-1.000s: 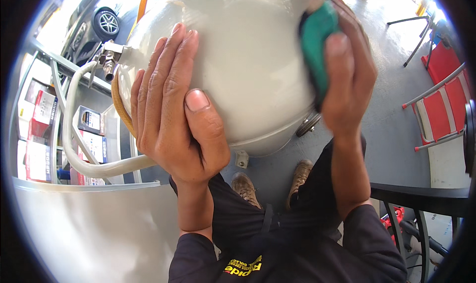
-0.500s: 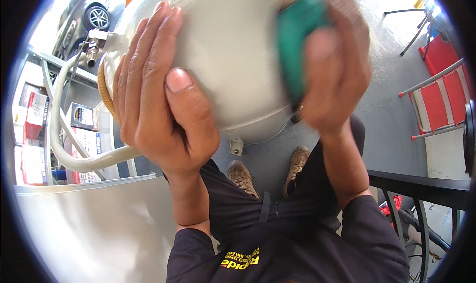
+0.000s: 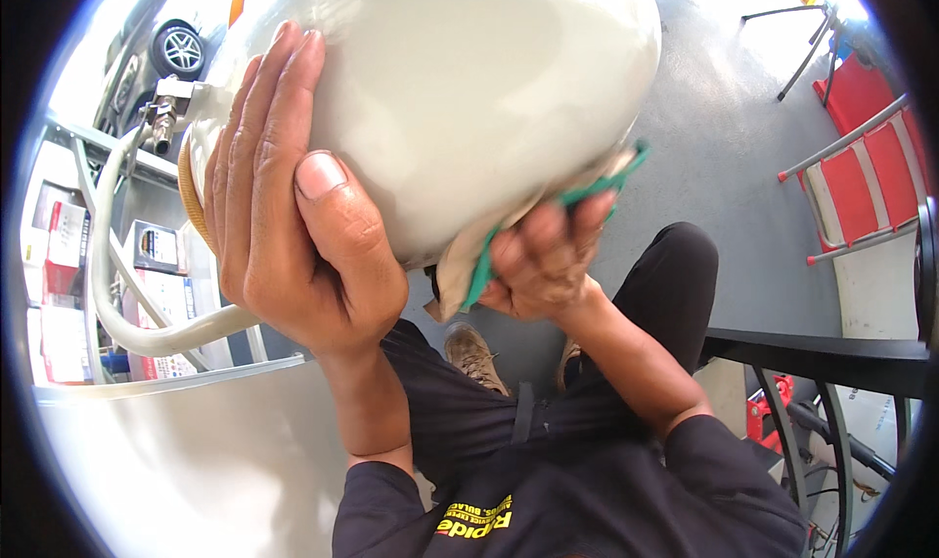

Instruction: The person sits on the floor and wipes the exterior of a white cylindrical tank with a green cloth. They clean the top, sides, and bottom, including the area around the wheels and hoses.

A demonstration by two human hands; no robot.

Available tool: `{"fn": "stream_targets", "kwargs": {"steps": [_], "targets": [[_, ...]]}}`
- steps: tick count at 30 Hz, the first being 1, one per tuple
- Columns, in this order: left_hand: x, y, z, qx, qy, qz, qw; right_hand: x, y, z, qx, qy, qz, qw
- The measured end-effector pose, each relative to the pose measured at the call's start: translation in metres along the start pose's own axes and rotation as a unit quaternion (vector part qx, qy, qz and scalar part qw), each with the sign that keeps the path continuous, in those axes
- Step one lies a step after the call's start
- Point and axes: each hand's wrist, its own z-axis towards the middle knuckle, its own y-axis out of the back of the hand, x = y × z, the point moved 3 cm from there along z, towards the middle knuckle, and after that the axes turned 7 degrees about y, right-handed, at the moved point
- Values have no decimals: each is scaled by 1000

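Note:
A large, rounded, cream-coloured tank [image 3: 460, 89] with a glossy surface fills the upper middle of the picture. My left hand [image 3: 293, 216] lies flat along its left side, fingers stretched out and thumb apart. Under the tank's lower right edge, my right hand [image 3: 548, 255] presses a green and beige cloth [image 3: 474, 265] against the surface; its fingers are slightly blurred. A metal valve fitting [image 3: 164, 118] and a yellowish hose [image 3: 186, 186] sit at the tank's left, beside a thick cream tube [image 3: 112, 265].
Boxes [image 3: 156, 245] stand on a metal rack at the left, above a pale panel [image 3: 196, 460]. A car wheel [image 3: 179, 49] shows far left. To the right are a red folding chair [image 3: 861, 186], a black curved rail [image 3: 822, 357] and a red tool [image 3: 768, 411].
My right hand has swept down and left with the cloth, from the tank's upper right side to its lower edge. The left hand stays on the tank, shifting slightly in the picture.

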Motion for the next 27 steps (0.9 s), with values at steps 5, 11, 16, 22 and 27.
{"fn": "stream_targets", "kwargs": {"steps": [5, 11, 16, 22, 27], "targets": [[-8, 0, -1, 11, 27, 2, 1000, 14, 23, 73, 56, -138, 27, 988], [-6, 5, -4, 37, 24, 28, 999, -46, 8, 76, -62, 38, 34, 997], [-15, 2, 1, 21, 20, 27, 999, -178, 24, 76, 94, -135, 200, 966], [-11, 2, -1, 5, 32, 37, 999, -103, 32, 162, 232, -24, 132, 964], [-4, 12, -4, 19, 51, 27, 998, -55, 32, 176, 249, 60, 170, 951]]}}
